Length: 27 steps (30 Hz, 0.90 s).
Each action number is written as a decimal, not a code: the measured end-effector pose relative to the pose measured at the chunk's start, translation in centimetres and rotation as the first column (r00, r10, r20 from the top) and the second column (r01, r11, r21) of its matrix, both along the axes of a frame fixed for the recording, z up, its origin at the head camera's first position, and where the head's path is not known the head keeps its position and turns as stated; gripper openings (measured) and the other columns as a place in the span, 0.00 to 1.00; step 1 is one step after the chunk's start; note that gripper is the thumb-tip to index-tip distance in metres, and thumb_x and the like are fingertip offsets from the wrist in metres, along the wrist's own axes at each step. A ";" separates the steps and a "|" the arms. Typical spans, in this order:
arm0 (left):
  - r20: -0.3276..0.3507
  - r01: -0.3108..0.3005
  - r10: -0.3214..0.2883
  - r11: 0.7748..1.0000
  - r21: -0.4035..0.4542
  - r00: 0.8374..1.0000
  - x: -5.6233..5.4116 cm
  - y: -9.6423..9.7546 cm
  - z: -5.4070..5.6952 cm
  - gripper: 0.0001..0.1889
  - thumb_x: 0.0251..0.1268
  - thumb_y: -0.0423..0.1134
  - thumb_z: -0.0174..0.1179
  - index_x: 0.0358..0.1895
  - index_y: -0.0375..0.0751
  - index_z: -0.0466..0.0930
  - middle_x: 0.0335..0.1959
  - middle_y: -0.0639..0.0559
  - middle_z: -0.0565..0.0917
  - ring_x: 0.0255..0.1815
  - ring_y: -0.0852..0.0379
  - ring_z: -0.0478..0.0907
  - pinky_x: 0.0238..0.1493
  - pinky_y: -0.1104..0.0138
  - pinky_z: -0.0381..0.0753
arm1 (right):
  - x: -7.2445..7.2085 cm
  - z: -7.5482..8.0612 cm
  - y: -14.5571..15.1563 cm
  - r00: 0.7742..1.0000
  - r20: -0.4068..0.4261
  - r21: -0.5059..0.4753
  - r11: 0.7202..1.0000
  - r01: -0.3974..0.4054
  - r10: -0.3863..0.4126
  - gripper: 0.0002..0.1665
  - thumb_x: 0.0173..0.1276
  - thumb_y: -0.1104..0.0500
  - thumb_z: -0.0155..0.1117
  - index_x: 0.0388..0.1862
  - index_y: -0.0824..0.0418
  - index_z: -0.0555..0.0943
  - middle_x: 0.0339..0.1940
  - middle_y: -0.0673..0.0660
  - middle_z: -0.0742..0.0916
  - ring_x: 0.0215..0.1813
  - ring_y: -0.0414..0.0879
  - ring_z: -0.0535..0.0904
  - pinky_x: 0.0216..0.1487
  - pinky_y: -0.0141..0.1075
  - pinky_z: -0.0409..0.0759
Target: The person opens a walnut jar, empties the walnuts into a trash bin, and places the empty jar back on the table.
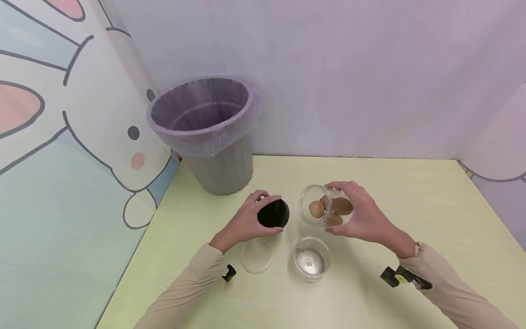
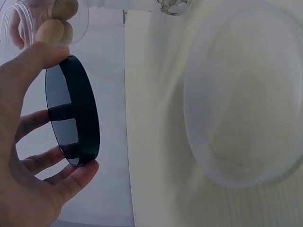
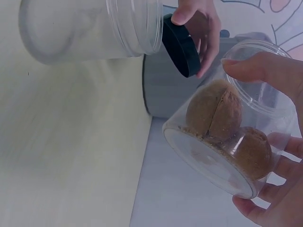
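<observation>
My left hand (image 1: 245, 220) grips a round black jar lid (image 1: 273, 213) by its edge, thumb on one side and fingers on the other. My right hand (image 1: 363, 217) holds a clear plastic jar (image 3: 203, 163) around its side. This jar has no lid on and is tipped, its mouth facing left toward the black lid. Several walnuts (image 3: 215, 111) lie inside it, with brown crumbs along the bottom in the right wrist view. Below the tipped jar, a second clear jar (image 1: 311, 262) stands upright and uncovered on the table, with some small bits inside.
A translucent round lid (image 1: 257, 256) lies flat on the pale table (image 1: 411, 192) near my left wrist. Behind my left hand stands a grey bin (image 1: 222, 171) lined with a clear bag. Walls with rabbit drawings (image 1: 98, 100) border the table.
</observation>
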<state>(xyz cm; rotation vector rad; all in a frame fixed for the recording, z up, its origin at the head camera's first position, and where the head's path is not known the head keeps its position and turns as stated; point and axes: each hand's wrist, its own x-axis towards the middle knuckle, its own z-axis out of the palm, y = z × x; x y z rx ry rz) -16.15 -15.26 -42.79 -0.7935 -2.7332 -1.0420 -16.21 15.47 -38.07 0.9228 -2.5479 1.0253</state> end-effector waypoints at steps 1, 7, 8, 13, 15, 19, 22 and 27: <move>0.004 -0.001 0.001 1.000 -0.003 1.000 0.0 0.0 -0.1 0.37 0.42 0.56 0.73 0.61 0.55 0.74 0.52 0.56 0.67 0.51 0.58 0.65 0.49 0.60 0.73 | 0.0 0.0 0.0 1.000 -0.003 0.004 1.000 0.000 0.000 0.54 0.26 0.56 0.85 0.60 0.55 0.72 0.51 0.55 0.79 0.53 0.50 0.71 0.49 0.53 0.68; 0.035 -0.007 0.008 0.999 -0.031 0.999 -0.2 -0.2 -0.8 0.38 0.42 0.56 0.73 0.62 0.55 0.74 0.52 0.56 0.67 0.51 0.57 0.65 0.50 0.60 0.73 | -0.1 0.4 0.0 1.000 -0.025 0.007 1.000 0.001 0.000 0.56 0.24 0.55 0.86 0.59 0.57 0.72 0.51 0.53 0.79 0.53 0.47 0.71 0.50 0.51 0.68; 0.038 -0.007 0.008 0.999 -0.035 0.999 -0.2 -0.2 -0.9 0.38 0.42 0.56 0.73 0.62 0.54 0.74 0.52 0.56 0.67 0.51 0.56 0.65 0.50 0.59 0.73 | -0.1 0.5 0.0 1.000 -0.028 0.005 1.000 0.000 0.001 0.56 0.23 0.55 0.86 0.59 0.57 0.72 0.51 0.53 0.79 0.53 0.47 0.71 0.50 0.51 0.68; 0.053 -0.022 0.025 0.998 -0.060 0.998 -0.3 -0.4 -1.4 0.38 0.41 0.56 0.74 0.62 0.53 0.74 0.52 0.54 0.67 0.50 0.53 0.65 0.49 0.57 0.73 | -0.1 0.7 0.0 0.999 -0.040 0.001 1.000 -0.006 0.006 0.56 0.23 0.55 0.86 0.59 0.57 0.72 0.51 0.54 0.79 0.53 0.48 0.72 0.49 0.50 0.68; 0.060 -0.029 0.034 0.997 -0.071 0.998 -0.4 -0.4 -1.6 0.38 0.41 0.56 0.74 0.61 0.54 0.74 0.52 0.54 0.67 0.50 0.53 0.65 0.49 0.57 0.73 | -0.2 0.7 0.0 0.999 -0.042 0.001 1.000 -0.007 0.007 0.56 0.23 0.55 0.86 0.59 0.56 0.72 0.51 0.54 0.79 0.53 0.48 0.72 0.49 0.50 0.67; 0.085 -0.040 0.047 0.996 -0.086 0.995 -0.5 -0.5 -1.9 0.38 0.41 0.56 0.74 0.61 0.55 0.74 0.52 0.53 0.68 0.50 0.52 0.65 0.48 0.56 0.73 | -0.2 0.9 0.0 0.999 -0.038 0.005 1.000 -0.007 0.007 0.56 0.24 0.55 0.86 0.59 0.56 0.72 0.51 0.52 0.79 0.53 0.48 0.71 0.49 0.50 0.67; 0.105 -0.046 0.056 0.994 -0.097 0.993 -0.6 -0.6 -2.2 0.38 0.42 0.56 0.73 0.62 0.55 0.73 0.52 0.53 0.67 0.50 0.52 0.65 0.49 0.55 0.73 | -0.2 1.0 0.0 0.999 -0.037 0.005 1.000 -0.006 0.006 0.55 0.24 0.55 0.86 0.59 0.55 0.72 0.51 0.52 0.79 0.53 0.50 0.72 0.49 0.50 0.67; 0.141 -0.060 0.078 0.990 -0.125 0.987 -0.8 -0.7 -2.4 0.39 0.44 0.56 0.72 0.64 0.53 0.72 0.53 0.52 0.67 0.51 0.51 0.65 0.49 0.55 0.73 | -0.3 1.2 0.1 0.999 -0.042 0.009 1.000 -0.006 0.006 0.55 0.25 0.55 0.86 0.59 0.54 0.72 0.51 0.51 0.78 0.53 0.50 0.72 0.49 0.50 0.67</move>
